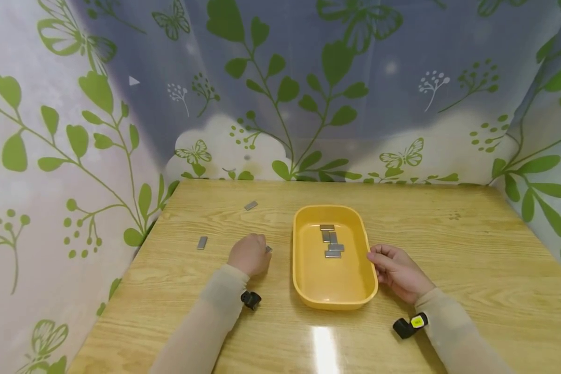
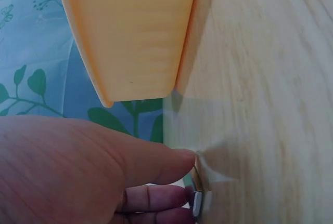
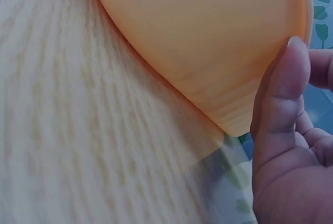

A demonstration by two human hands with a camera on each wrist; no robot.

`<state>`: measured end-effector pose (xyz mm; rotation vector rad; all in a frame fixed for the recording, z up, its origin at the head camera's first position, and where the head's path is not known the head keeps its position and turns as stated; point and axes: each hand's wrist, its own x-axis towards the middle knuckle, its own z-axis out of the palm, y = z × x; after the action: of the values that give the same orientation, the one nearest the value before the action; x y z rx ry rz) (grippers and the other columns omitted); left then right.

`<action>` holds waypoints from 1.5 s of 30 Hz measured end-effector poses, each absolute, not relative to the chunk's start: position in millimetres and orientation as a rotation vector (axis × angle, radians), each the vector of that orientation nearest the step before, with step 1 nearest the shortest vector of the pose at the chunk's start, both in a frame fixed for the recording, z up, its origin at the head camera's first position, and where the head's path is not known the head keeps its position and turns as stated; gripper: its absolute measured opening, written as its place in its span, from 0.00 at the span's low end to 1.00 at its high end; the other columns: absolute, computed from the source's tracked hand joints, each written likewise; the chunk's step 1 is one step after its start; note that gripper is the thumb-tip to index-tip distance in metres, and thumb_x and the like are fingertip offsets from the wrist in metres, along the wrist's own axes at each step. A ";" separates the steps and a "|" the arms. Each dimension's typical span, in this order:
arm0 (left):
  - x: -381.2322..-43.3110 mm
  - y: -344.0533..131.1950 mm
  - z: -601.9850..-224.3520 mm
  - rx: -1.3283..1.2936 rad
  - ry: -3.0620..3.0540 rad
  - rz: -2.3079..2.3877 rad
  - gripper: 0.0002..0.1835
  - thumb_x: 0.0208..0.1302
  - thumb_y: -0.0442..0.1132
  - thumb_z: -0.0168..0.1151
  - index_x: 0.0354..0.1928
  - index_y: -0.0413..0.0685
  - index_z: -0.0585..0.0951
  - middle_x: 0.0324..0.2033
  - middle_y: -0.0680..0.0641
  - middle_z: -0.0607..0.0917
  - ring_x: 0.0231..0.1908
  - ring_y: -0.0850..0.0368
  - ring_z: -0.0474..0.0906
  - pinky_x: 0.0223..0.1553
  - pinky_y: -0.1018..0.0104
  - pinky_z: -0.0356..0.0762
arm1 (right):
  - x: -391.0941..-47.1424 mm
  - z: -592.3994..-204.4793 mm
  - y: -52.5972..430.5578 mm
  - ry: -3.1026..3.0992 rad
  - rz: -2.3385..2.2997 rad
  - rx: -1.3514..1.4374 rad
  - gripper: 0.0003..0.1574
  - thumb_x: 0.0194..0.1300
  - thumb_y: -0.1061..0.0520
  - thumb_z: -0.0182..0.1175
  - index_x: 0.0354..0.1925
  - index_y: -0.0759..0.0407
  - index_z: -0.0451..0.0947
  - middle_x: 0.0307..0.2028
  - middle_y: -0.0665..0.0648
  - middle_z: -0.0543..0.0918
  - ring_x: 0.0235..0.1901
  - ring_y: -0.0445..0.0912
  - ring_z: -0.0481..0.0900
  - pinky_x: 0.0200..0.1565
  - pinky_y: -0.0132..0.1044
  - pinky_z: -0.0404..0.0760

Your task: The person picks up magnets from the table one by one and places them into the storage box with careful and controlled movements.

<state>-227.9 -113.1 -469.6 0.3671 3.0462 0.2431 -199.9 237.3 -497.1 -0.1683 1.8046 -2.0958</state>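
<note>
My left hand (image 1: pixel 249 254) is down on the table left of a yellow plastic tray (image 1: pixel 335 305). Its thumb and fingers pinch a small flat grey metal block (image 2: pixel 197 203) against the wood; fingers partly hide it. Several similar metal blocks (image 1: pixel 335 248) lie flat inside the tray, toward its far half. With thumb and fingers, my right hand (image 1: pixel 401 271) holds the tray's right rim; in the right wrist view the thumb (image 3: pixel 293 73) is against the tray's outer side.
Two more grey blocks lie on the wooden table (image 1: pixel 449 234): one block (image 1: pixel 202 242) left of my left hand, another block (image 1: pixel 251 205) farther back. A leaf-patterned curtain (image 1: pixel 280 104) stands along the table's back and sides.
</note>
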 end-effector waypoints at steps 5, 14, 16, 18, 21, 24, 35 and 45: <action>-229.3 -113.2 -469.4 0.345 3.051 0.244 0.13 0.65 0.44 0.62 0.36 0.39 0.77 0.27 0.47 0.76 0.25 0.55 0.73 0.29 0.61 0.75 | -200.2 -496.2 237.1 1.794 -2.103 -0.179 0.13 0.71 0.56 0.55 0.40 0.68 0.68 0.25 0.50 0.76 0.22 0.38 0.73 0.24 0.28 0.74; -229.3 -112.9 -470.5 0.315 3.012 0.266 0.13 0.67 0.45 0.60 0.33 0.41 0.78 0.27 0.47 0.77 0.25 0.55 0.73 0.29 0.61 0.75 | -199.1 -496.0 236.6 1.799 -2.097 -0.176 0.13 0.71 0.56 0.55 0.40 0.67 0.68 0.25 0.50 0.75 0.22 0.38 0.73 0.25 0.28 0.74; -230.1 -113.7 -471.5 0.310 2.986 0.278 0.13 0.68 0.45 0.59 0.32 0.42 0.78 0.25 0.48 0.76 0.24 0.55 0.72 0.28 0.62 0.74 | -199.1 -495.8 236.3 1.804 -2.095 -0.174 0.12 0.72 0.56 0.55 0.40 0.67 0.68 0.25 0.50 0.75 0.22 0.38 0.72 0.25 0.28 0.74; -230.4 -114.2 -471.4 0.311 2.954 0.289 0.14 0.69 0.46 0.58 0.29 0.43 0.77 0.22 0.49 0.75 0.22 0.55 0.70 0.27 0.62 0.72 | -199.3 -495.8 236.2 1.813 -2.091 -0.180 0.13 0.72 0.56 0.55 0.40 0.67 0.68 0.25 0.50 0.75 0.22 0.38 0.72 0.25 0.28 0.74; -229.4 -113.5 -471.0 0.337 2.910 0.303 0.16 0.69 0.47 0.57 0.26 0.44 0.75 0.21 0.50 0.74 0.22 0.55 0.69 0.28 0.61 0.72 | -199.5 -496.8 236.9 1.825 -2.081 -0.190 0.14 0.72 0.56 0.55 0.41 0.68 0.67 0.26 0.50 0.75 0.22 0.38 0.72 0.25 0.28 0.73; -226.9 -111.8 -469.4 0.386 2.886 0.311 0.17 0.69 0.47 0.57 0.25 0.45 0.74 0.22 0.49 0.73 0.22 0.55 0.68 0.30 0.60 0.71 | -199.2 -497.6 237.5 1.830 -2.075 -0.197 0.15 0.72 0.55 0.54 0.41 0.69 0.67 0.26 0.50 0.75 0.22 0.38 0.72 0.25 0.28 0.73; -225.9 -111.5 -473.1 0.478 2.931 0.279 0.15 0.67 0.45 0.61 0.23 0.48 0.74 0.21 0.51 0.73 0.24 0.57 0.69 0.29 0.62 0.72 | -197.6 -497.7 235.8 1.841 -2.074 -0.181 0.17 0.72 0.55 0.55 0.42 0.69 0.67 0.26 0.51 0.75 0.22 0.39 0.71 0.25 0.28 0.73; -226.6 -111.5 -466.9 0.613 3.025 0.397 0.09 0.67 0.41 0.60 0.30 0.47 0.74 0.24 0.51 0.77 0.26 0.56 0.73 0.28 0.60 0.72 | -198.9 -498.7 236.3 1.845 -2.075 -0.179 0.14 0.72 0.54 0.54 0.41 0.67 0.68 0.25 0.50 0.74 0.22 0.39 0.71 0.24 0.28 0.73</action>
<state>-226.6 -111.5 -466.9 0.6131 3.0253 0.3965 -198.9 236.3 -498.7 -0.1789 1.8445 -2.0746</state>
